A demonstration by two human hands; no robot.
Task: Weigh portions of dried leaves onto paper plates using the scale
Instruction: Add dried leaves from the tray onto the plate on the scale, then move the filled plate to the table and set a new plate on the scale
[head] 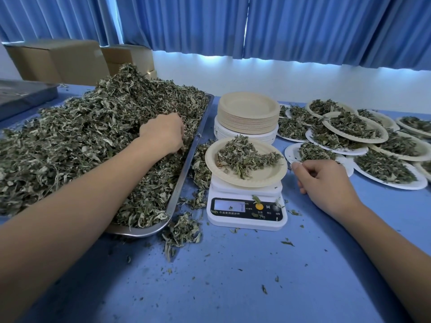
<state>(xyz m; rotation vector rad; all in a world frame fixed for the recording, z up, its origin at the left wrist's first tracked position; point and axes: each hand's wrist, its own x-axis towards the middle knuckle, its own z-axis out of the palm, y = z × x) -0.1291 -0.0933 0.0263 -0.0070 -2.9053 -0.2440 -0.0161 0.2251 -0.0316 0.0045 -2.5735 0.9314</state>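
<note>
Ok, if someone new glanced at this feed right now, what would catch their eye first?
The huge heap of dried leaves overflowing the metal tray on the left, with the left hand dug into it. Next, the beige plate with a small portion sitting on the white scale at centre, and the spread of filled plates overlapping on the right.

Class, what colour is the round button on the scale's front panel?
Yellow-orange button on the white scale, seen in the head view.
</note>
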